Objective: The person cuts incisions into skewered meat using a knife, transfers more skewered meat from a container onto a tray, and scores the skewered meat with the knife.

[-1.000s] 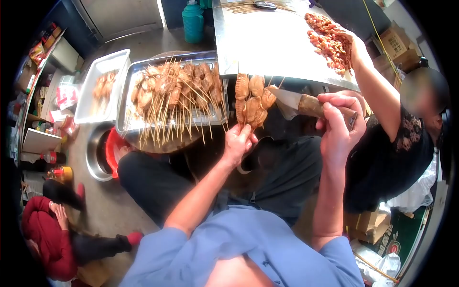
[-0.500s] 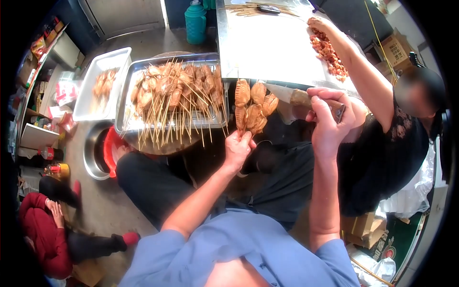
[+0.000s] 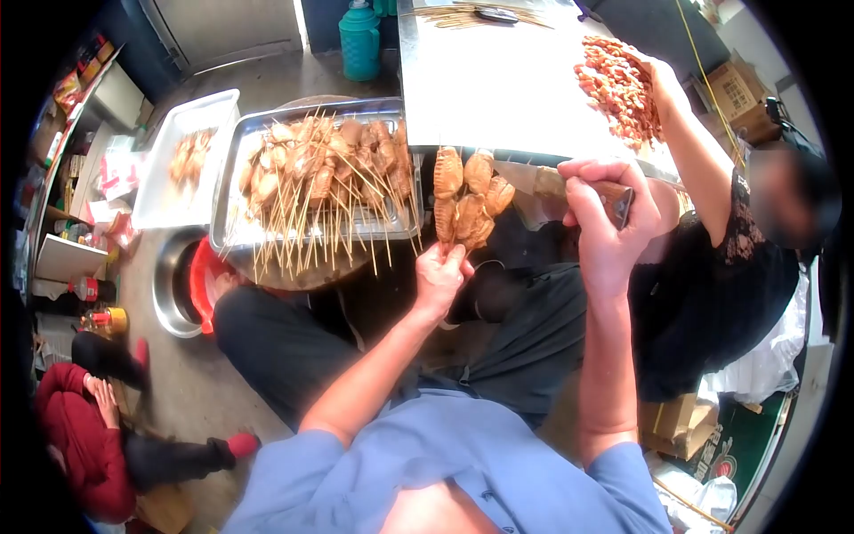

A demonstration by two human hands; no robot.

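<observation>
Skewered meat pieces [image 3: 469, 198], left grip [image 3: 442, 278] pinching their base, right grip [image 3: 611, 214] around a knife [image 3: 556, 187]

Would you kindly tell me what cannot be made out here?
Head view, now:
Skewered pieces: the left hand's fingers hide the sticks' lower ends.
Knife: blade blurred; contact with those pieces unclear.
Tray: its heap hides most of the bottom.
Dark object on table: too small to identify.
</observation>
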